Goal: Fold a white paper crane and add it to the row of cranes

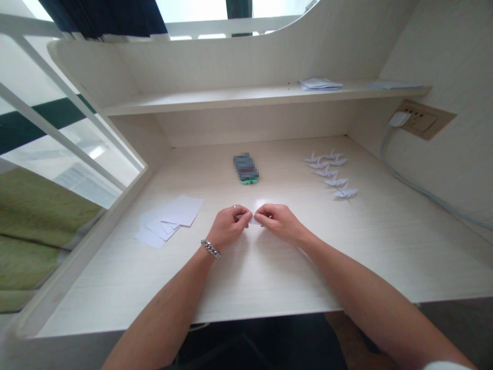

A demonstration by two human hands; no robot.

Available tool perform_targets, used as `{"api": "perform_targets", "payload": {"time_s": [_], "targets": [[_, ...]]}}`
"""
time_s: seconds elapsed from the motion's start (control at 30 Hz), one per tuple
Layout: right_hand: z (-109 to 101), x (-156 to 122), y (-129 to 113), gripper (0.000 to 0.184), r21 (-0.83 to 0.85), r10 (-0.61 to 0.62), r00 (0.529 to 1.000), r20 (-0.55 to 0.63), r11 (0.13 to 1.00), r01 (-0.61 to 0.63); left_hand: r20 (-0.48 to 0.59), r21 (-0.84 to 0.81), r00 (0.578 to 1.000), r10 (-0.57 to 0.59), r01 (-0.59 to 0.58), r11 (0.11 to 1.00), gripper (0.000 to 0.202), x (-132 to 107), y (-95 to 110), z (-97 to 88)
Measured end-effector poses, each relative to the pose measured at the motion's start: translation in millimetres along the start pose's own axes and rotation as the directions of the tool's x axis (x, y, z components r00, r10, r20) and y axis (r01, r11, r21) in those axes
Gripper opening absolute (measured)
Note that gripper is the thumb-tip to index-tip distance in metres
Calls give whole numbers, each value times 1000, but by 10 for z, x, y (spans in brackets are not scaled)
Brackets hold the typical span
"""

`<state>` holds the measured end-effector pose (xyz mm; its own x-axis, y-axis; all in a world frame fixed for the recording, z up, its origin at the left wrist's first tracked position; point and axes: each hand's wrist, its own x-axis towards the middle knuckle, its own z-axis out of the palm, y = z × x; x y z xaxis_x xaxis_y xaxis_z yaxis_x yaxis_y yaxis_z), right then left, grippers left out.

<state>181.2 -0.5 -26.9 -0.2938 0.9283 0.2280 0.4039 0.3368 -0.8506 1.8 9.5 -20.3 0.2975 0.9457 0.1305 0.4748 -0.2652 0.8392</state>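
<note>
Small white paper [254,221], one piece: centre of frame, pinched by the left hand [230,224] and the right hand [280,222] (both closed on it, as I read my remote feed). Loose sheets [184,209]: left of centre. Folded paper birds [327,173]: right of centre. Step in hand, I judge: creasing. Next move, I reckon, calls for aligned edges and light, even pressure.

Bare left arm [169,300] and right arm [362,277] reach forward, slanting inward; left hand [227,227] and right hand [280,223] face each other, close but apart; each thumb [245,220] pinches toward curled fingers [266,208]; backs turned partly upward.
</note>
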Motion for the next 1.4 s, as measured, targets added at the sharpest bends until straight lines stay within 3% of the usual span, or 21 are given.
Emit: {"api": "perform_targets", "payload": {"time_s": [0.17,0.53,0.7,0.83,0.97,1.07,1.2,1.3,1.4], "targets": [[-15,-2,2,18,-72,10,1000,21,997,-9,3,135,998,58,-57,989,19,-19,61,8],[-205,39,82,18,-40,81,987,137,996,-76,16,-6,999,-40,40,999,22,14,-5,-103],[-225,41,71,18,2,76,997,27,997,-76,-12,-92,997,-78,76,993,24,36,-63,-115],[-109,13,10,20,-37,5,997,73,999,-2,50,-93,998,-48,52,994,22,13,-6,-51],[-54,-17,-3,16,-90,1,993,121,996,10,119,78,991,67,-77,994,17,-33,70,-68],[-87,-29,2,14,-84,-15,984,178,996,31,206,171,973,106,-142,975,18,-52,94,-136],[-204,-20,11,13,-62,-19,977,210,998,33,277,118,958,72,-108,987,19,-38,78,-245],[-279,22,55,12,-11,27,989,148,1000,-26,192,15,981,38,-41,999,16,3,14,-303],[-263,75,109,19,241,143,989,-39,962,-130,-4,-222,999,-35,33,975,15,48,-64,-269]]}}
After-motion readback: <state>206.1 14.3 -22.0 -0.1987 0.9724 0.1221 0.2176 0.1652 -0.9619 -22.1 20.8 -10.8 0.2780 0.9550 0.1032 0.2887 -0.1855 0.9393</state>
